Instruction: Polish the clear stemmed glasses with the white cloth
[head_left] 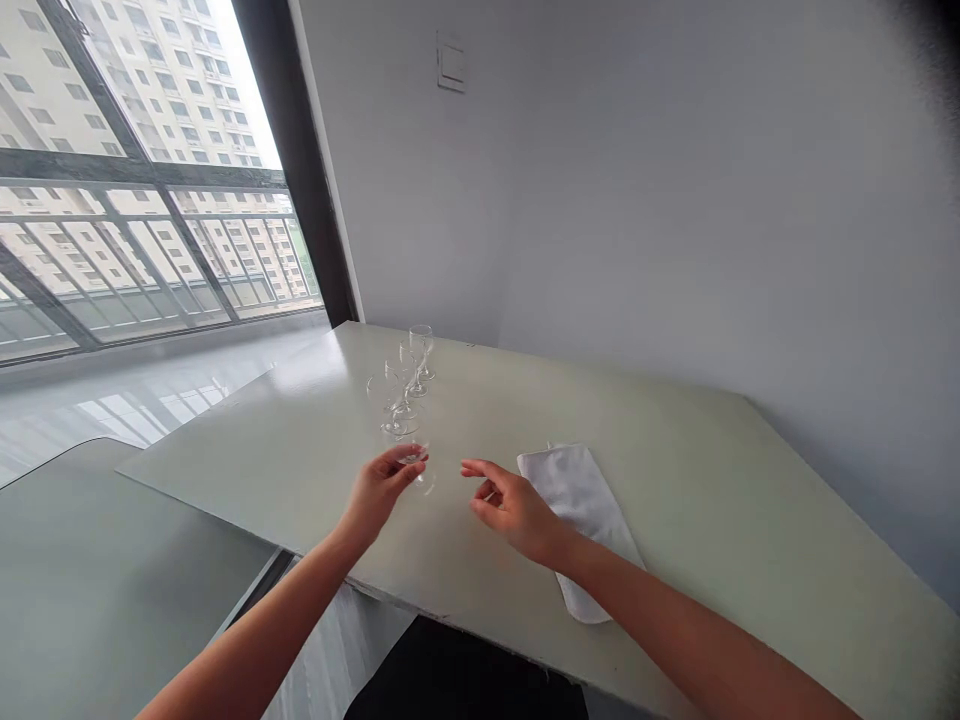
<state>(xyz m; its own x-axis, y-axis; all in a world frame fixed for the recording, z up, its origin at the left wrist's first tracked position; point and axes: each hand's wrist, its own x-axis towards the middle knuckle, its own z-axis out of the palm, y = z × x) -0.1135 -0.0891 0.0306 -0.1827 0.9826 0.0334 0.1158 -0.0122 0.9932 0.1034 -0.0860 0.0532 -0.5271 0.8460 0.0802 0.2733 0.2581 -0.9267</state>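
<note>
My left hand [385, 482] pinches a clear wine glass [413, 457] between thumb and fingers, over the front half of the table. The glass is so transparent that its outline and tilt are hard to make out. Just beyond it, several stemmed wine glasses stand close together in a line, the farthest wine glass [421, 337] upright with its bowl on top. To the right of the held glass, my right hand [517, 508] hovers with curved fingers apart and nothing in them. A folded white cloth [574, 490] lies beside and partly beneath my right hand and wrist.
The pale table [697, 500] reaches back to a grey wall, where a switch plate [451, 63] is mounted. A lower grey surface [112, 580] lies at left, near a large window [150, 200] with a railing outside. Something black [465, 675] shows below the table's front edge.
</note>
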